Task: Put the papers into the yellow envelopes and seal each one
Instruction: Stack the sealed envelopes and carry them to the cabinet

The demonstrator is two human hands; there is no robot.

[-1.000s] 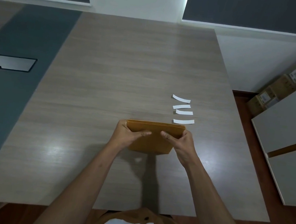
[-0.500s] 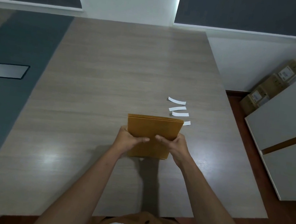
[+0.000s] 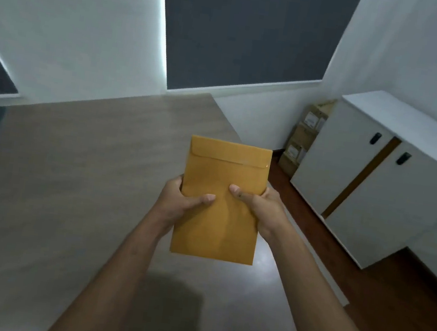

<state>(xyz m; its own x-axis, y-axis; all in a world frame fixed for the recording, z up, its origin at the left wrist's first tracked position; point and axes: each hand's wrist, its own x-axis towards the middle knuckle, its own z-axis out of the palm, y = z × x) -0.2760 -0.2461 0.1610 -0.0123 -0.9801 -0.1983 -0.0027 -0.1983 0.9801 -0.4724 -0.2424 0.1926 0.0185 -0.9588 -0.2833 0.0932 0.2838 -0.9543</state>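
I hold a stack of yellow envelopes (image 3: pixel 224 177) upright in the air above the wooden table (image 3: pixel 78 169), flap side facing me, the top flap folded down. My left hand (image 3: pixel 180 196) grips the stack's left edge with the thumb across its front. My right hand (image 3: pixel 259 204) grips the right edge the same way. The white paper strips that lay on the table are hidden behind the envelopes or out of view.
A white cabinet (image 3: pixel 375 191) with two black handles stands to the right of the table. Cardboard boxes (image 3: pixel 304 137) are stacked in the corner beside it. Dark window blinds (image 3: pixel 243 29) hang on the far wall. Wooden floor shows at the right.
Both hands lifted the envelope stack off the table and tipped it upright. The view swung up and to the right, so the cabinet now shows and the white strips are out of sight.
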